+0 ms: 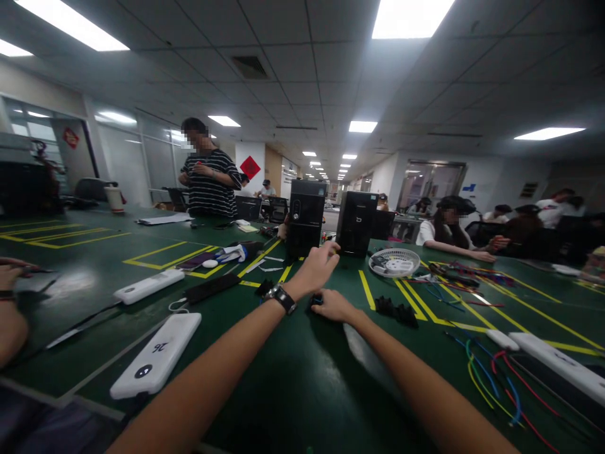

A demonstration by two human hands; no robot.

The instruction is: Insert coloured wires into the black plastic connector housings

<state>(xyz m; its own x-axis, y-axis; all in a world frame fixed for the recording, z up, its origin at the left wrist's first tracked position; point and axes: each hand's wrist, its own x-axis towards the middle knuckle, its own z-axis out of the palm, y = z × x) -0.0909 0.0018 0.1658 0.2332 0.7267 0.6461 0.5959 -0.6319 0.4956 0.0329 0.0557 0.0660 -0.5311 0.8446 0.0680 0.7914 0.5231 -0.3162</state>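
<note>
I am seeing a white pack (pixel 155 356) lying nearest, at the desk's (pixel 302 391) near left edge. My left hand (pixel 317 265) is reaching, fingers loosely curled and empty, toward the black case (pixel 306 217) mid-desk; not yet gripping. My right hand (pixel 333 306) is cupping a small dark part (pixel 316 301). Room is lying open ahead; wires (pixel 496 378) are crowding the right edge.

You are looking at a dark green table (pixel 302 391) striped with yellow lines (pixel 416 302), two black computer cases (pixel 307 217), white power banks (pixel 155 354), red, blue and green wires (pixel 501 384), a black-and-white striped shirt (pixel 210 189).
</note>
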